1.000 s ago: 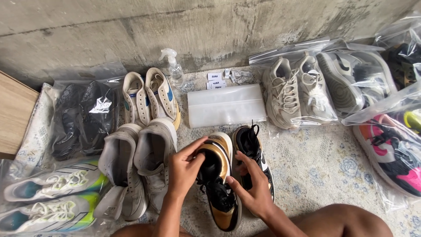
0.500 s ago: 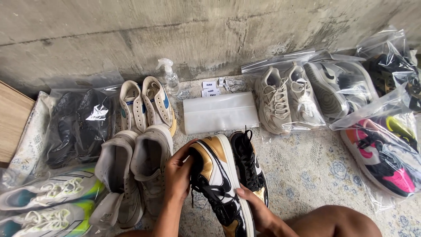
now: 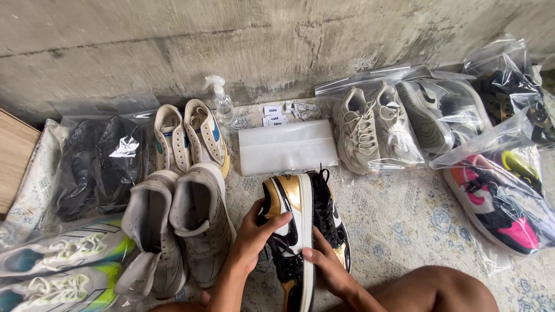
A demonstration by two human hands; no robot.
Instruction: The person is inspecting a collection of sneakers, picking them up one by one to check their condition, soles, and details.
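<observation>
Grey sneakers (image 3: pixel 173 231) lie on the rug (image 3: pixel 399 225), left of centre. The left hand (image 3: pixel 254 237) has its fingers clamped on the side of a black-and-gold shoe (image 3: pixel 292 231), held sole-edge up above the rug. The right hand (image 3: pixel 324 266) presses the sole; its fingers appear curled against it. The matching shoe (image 3: pixel 332 222) lies just beside.

Both hands, left (image 3: pixel 251 240) and right (image 3: pixel 326 267), are bare, without gloves, rings or watch; the forearms carry no sleeves, and a bare knee (image 3: pixel 439 289) shows.
</observation>
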